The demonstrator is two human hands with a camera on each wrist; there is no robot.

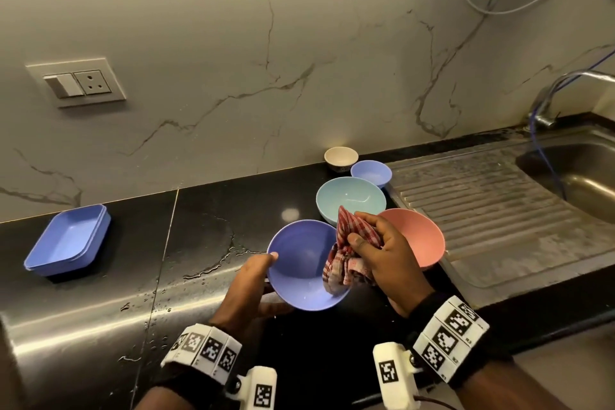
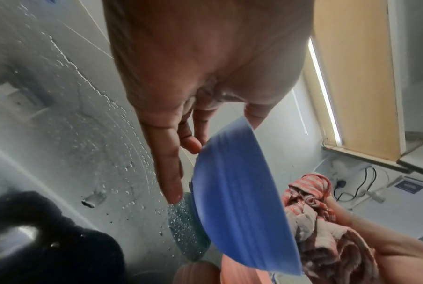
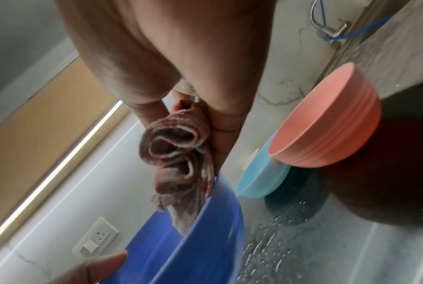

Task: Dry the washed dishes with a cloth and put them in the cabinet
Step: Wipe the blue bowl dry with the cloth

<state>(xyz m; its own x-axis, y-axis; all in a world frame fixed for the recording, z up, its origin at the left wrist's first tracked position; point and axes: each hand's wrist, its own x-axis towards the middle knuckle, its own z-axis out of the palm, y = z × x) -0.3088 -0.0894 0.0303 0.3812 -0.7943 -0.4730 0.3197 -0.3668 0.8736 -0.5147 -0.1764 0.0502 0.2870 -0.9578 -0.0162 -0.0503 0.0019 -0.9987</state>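
My left hand (image 1: 258,271) holds a blue bowl (image 1: 299,265) tilted above the wet counter, thumb on its left rim and fingers underneath. In the left wrist view the fingers (image 2: 193,146) touch the blue bowl's (image 2: 242,201) outer wall. My right hand (image 1: 382,253) grips a bunched red checked cloth (image 1: 354,243) at the bowl's right rim. In the right wrist view the cloth (image 3: 181,153) hangs down into the blue bowl (image 3: 193,249).
A pink bowl (image 1: 426,236), a teal bowl (image 1: 349,198), a small blue bowl (image 1: 371,171) and a small white bowl (image 1: 341,156) stand on the black counter (image 1: 199,210). A blue tray (image 1: 66,243) lies far left. The steel drainboard (image 1: 482,210) and sink (image 1: 582,176) are at the right.
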